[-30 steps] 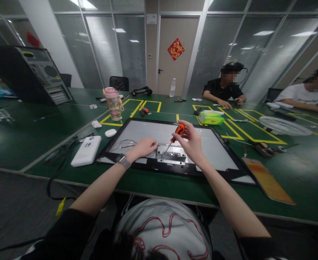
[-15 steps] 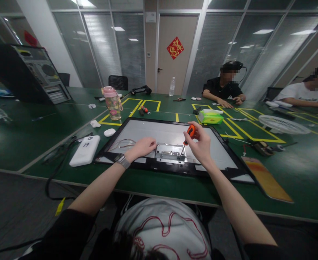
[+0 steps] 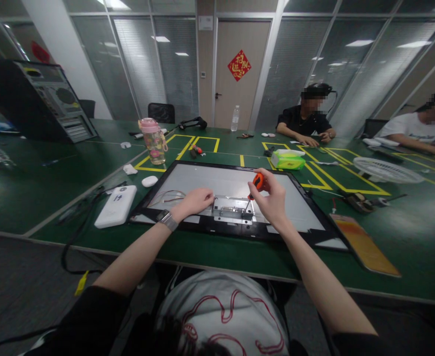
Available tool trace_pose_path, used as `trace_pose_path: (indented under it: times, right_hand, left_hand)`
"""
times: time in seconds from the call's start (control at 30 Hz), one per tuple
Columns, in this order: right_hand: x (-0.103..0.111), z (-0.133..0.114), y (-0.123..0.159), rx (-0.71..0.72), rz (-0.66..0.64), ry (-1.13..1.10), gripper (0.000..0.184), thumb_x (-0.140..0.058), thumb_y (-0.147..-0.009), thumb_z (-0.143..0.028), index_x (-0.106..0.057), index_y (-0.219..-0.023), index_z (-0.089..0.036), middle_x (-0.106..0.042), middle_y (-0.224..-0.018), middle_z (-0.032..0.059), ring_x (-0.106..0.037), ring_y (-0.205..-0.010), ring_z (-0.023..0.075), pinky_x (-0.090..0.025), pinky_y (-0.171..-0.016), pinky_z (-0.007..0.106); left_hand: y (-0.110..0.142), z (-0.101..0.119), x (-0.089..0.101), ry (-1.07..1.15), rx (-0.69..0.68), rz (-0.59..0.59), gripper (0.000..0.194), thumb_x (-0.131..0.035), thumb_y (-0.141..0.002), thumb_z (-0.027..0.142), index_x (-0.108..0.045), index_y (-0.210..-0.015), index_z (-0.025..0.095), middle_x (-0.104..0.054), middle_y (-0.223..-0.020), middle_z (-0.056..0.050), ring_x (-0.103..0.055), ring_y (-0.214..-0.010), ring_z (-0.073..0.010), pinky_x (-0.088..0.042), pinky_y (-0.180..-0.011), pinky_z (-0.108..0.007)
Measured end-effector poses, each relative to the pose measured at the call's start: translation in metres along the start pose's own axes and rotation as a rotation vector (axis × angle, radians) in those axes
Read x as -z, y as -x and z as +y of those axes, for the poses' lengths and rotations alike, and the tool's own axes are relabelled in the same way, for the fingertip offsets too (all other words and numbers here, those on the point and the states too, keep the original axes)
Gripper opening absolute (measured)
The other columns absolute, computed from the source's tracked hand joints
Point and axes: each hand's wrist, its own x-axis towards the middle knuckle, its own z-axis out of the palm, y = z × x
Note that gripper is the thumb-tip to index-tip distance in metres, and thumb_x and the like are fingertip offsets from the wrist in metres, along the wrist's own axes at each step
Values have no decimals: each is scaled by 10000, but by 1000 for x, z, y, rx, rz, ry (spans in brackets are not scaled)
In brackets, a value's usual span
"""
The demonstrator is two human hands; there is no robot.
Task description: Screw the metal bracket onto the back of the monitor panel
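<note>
A flat display panel (image 3: 202,178) with a black frame and pale back lies on the table before me. On its lower middle sits a silver metal bracket (image 3: 232,203). My right hand (image 3: 274,198) is closed around an orange-and-black screwdriver (image 3: 256,182), its shaft slanting down to the bracket's right part. Whether the tip sits in a screw is too small to tell. At the bracket's left edge rests my left hand (image 3: 197,201), fingers curled in; what they pinch, if anything, is hidden. Thin wires (image 3: 171,196) lie on the panel just left of that hand.
Left of the panel are a white power bank (image 3: 116,206), a white oval case (image 3: 150,181) and a pink-lidded bottle (image 3: 153,141). A green tissue pack (image 3: 287,159) lies beyond it. An orange-brown phone-shaped slab (image 3: 364,244) touches its right side. Two people sit far right.
My right hand and the screwdriver have shifted slightly left, and the tip now points a little further left on the bracket. My left hand has stayed in place.
</note>
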Motion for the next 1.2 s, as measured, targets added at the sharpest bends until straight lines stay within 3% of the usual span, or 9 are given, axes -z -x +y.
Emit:
trace_pose_path:
  times: [0.47,0.73,0.83,0.97,1.2]
  right_hand:
    - [2,-3,-1,16,22,31,280,-576,-819,-233,-587,-1098,-213,-596,-808,13,-534,-627,125,-506,-636,281]
    - [1,-6,4,185,8,11,278,-597,-813,-191,-581,-1086,-239,-596,-770,-6,-546,-613,129,-517,-632,291]
    - [1,-8,4,187,19,28,264,-600,-815,-196,-586,-1075,-241,-590,-750,-10,-539,-598,129,-511,-618,292]
    - [1,-9,1,79,-32,-43,256,-604,-822,-232,-592,-1077,-242,-594,-791,-1,-563,-657,142,-517,-670,309]
    - [2,-4,-6,-276,-82,-584,174,-596,-838,-386,-608,-949,-252,-547,-735,-9,-569,-662,154,-489,-592,290]
  left_hand:
    - [1,1,2,-5,-2,7,314,-392,-902,300,-599,-708,165,-629,-721,-53,-537,-650,-169,-348,-600,-268]
    - [-1,-1,-2,-7,-6,8,312,-391,-897,291,-598,-702,162,-623,-708,-52,-526,-645,-166,-337,-602,-265]
    - [-1,-2,-2,-3,-7,10,305,-391,-897,289,-601,-715,162,-626,-718,-52,-528,-653,-167,-340,-607,-264]
    - [0,-2,-2,7,-7,11,308,-392,-902,299,-598,-716,164,-630,-724,-51,-533,-655,-171,-343,-604,-267]
    - [1,2,1,21,11,4,309,-395,-899,294,-597,-706,163,-626,-719,-53,-536,-653,-168,-352,-608,-264]
